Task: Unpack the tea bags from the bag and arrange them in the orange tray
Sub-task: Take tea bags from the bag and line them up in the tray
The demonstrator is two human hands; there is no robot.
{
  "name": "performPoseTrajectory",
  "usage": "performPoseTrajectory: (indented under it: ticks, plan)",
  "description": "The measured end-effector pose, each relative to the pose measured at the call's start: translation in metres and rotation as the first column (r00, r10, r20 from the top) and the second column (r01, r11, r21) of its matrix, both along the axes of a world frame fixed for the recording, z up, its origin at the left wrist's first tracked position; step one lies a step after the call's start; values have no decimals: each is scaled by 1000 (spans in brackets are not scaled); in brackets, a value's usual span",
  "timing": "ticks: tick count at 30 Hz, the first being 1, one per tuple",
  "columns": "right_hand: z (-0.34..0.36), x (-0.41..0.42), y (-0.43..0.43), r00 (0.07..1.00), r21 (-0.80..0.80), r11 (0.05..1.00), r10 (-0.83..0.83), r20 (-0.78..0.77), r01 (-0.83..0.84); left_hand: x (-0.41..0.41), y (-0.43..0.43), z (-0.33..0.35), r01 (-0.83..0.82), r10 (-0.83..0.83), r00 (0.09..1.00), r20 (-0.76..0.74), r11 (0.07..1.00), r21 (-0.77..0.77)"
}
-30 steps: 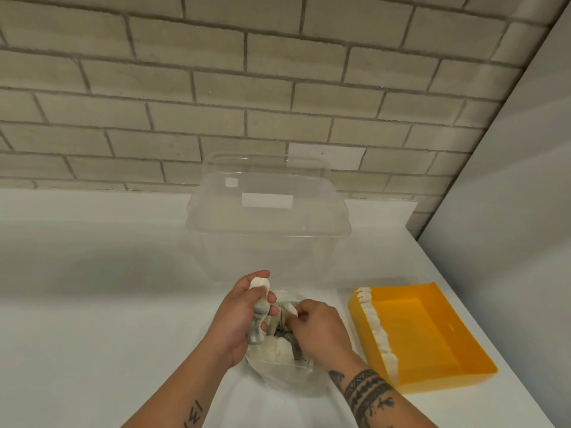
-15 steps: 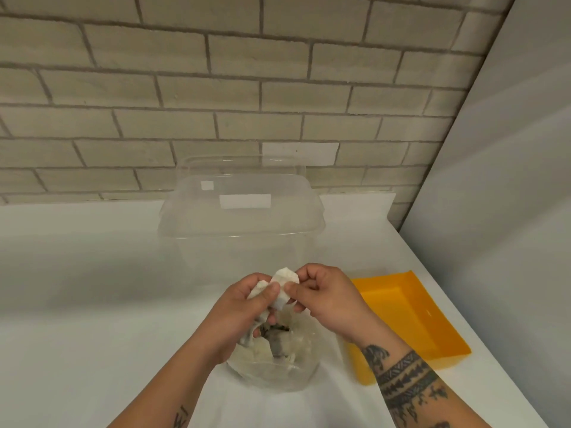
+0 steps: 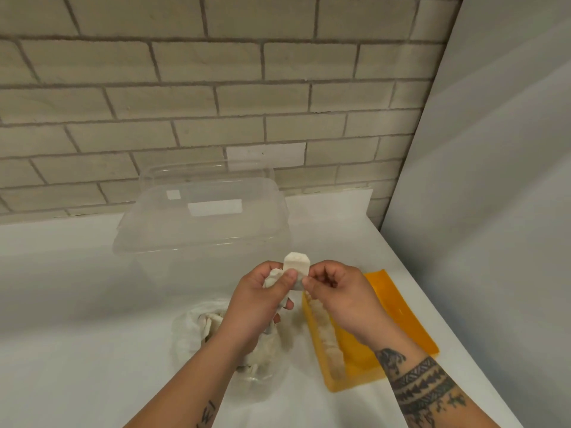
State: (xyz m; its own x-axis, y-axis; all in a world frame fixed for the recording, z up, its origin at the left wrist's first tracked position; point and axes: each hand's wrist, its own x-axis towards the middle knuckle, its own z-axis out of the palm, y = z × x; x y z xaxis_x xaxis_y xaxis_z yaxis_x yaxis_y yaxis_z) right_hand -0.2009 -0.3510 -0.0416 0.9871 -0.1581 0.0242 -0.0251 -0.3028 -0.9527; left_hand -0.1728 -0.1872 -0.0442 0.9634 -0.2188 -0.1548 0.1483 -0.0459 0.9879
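Observation:
A white tea bag stands upright between my two hands, above the table. My left hand pinches its left side and also clutches a few more tea bags in the palm. My right hand pinches its right edge with thumb and forefinger. Below my left forearm lies the clear plastic bag with several tea bags inside. The orange tray sits to the right, with a row of tea bags standing along its left wall.
A large clear plastic tub with its lid stands behind my hands, against the brick wall. A grey partition closes off the right side, close to the tray. The white table stretches out to the left.
Both hands have come up out of the plastic bag with a tea bag held between them, and shifted right toward the orange tray. The row of tea bags in the tray shows again.

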Motion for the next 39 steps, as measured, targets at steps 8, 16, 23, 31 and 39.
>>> performPoseTrajectory:
  ticks: [8,16,23,31,39]
  plan:
    - [-7,8,-41,999,-4,999,36,13,-36,2,-41,5,-20,19,1000,13,999,48]
    - [-29,29,-99,999,-126,992,-1,-46,-5,18,-54,-32,-203,215,977,-18,946,252]
    - [-92,37,-118,975,-226,971,29,-219,-79,26,-67,-76,-150,203,978,-39,829,539]
    - [-121,49,-106,967,-325,945,-50,-250,-35,28,-74,-95,-114,140,990,-1,808,578]
    - [-127,52,-99,967,-324,945,-113,-227,34,28,-74,-98,-114,136,991,6,798,591]
